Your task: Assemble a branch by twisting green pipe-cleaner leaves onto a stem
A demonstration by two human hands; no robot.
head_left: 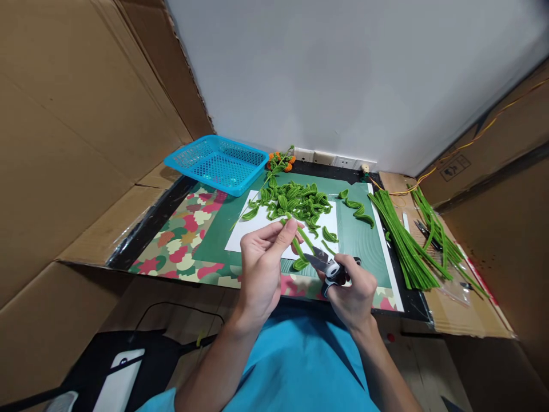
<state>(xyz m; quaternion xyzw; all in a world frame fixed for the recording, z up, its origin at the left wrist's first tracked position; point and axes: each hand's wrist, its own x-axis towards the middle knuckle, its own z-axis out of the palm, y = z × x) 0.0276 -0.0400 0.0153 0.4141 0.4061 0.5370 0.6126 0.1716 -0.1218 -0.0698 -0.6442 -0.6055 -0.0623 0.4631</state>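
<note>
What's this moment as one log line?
left hand: pinching green fuzzy piece | right hand: holding scissors against it | green leaf shapes: heaped over white sheet | blue basket: back left

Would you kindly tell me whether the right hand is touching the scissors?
Touching: the head view shows the right hand wrapped around the handle end of the scissors.

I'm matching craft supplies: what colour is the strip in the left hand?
The strip is green, best seen in the head view.
</note>
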